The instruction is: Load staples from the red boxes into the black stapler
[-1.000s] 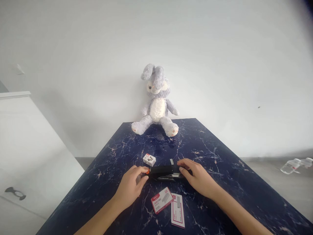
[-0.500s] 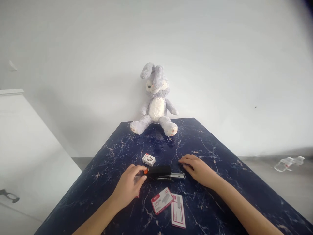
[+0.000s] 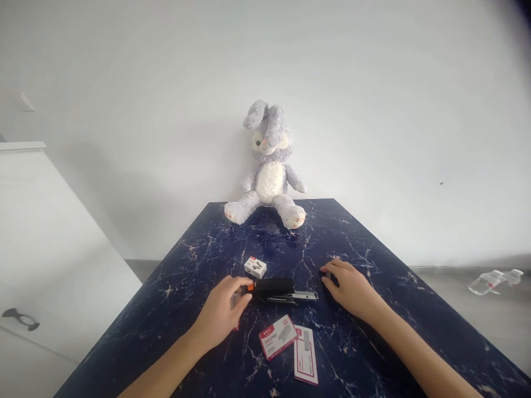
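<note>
A black stapler (image 3: 274, 287) lies on the dark blue marbled table, its metal staple tray (image 3: 306, 296) pulled out to the right. My left hand (image 3: 224, 307) pinches the stapler's orange-marked left end between thumb and fingers. Behind that hand, partly hidden, something with a red edge shows. My right hand (image 3: 346, 287) rests on the table just right of the tray, apart from it. Its thumb and fingers close around a small greyish piece, too small to make out. A small white staple box (image 3: 255, 267) stands behind the stapler. Two red-and-white staple packs (image 3: 279, 337) (image 3: 306, 356) overlap in front.
A grey plush rabbit (image 3: 271, 166) sits at the table's far end against the white wall. To the left stands a white cabinet (image 3: 41, 232) with a dark handle. Clear plastic bottles (image 3: 485, 282) lie on the floor at right.
My right hand has shifted a little to the right, away from the staple tray, and a greyish piece now shows at its fingers. My left hand keeps its place on the stapler. The view has moved slightly.
</note>
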Demonstrator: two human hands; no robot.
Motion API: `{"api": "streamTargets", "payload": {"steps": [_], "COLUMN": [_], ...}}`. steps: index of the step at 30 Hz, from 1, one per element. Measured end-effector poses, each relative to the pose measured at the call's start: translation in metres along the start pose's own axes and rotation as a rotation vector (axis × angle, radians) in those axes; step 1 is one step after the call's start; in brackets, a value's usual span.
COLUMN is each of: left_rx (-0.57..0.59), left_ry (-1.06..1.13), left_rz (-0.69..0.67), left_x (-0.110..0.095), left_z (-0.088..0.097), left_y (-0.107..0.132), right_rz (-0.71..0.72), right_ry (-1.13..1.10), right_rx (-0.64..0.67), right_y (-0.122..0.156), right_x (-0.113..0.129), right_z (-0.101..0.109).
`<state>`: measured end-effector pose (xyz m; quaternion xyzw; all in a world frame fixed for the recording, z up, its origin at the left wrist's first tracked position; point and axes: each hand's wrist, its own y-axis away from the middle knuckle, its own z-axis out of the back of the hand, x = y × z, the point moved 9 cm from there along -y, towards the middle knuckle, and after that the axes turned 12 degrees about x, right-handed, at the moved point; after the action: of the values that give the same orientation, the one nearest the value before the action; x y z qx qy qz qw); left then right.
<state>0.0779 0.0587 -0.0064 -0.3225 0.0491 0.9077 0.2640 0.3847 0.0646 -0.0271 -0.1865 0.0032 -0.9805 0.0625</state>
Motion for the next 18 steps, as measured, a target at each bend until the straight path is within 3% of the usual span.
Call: {"api": "streamTargets", "payload": {"steps": [11, 18], "left_rx": [0.019, 0.027], "left_ry": [0.017, 0.008], "left_rz": [0.009, 0.010], "left_x": [0.004, 0.004], "left_z": [-0.003, -0.004], "left_y": [-0.002, -0.002], "right_rz": [-0.027, -0.002], "right_ry": [0.003, -0.005], "right_rx": [-0.018, 0.085], "right_y": [0.003, 0.004], "right_x": [-0.009, -0.017], "right_z": [0.007, 0.010]}}
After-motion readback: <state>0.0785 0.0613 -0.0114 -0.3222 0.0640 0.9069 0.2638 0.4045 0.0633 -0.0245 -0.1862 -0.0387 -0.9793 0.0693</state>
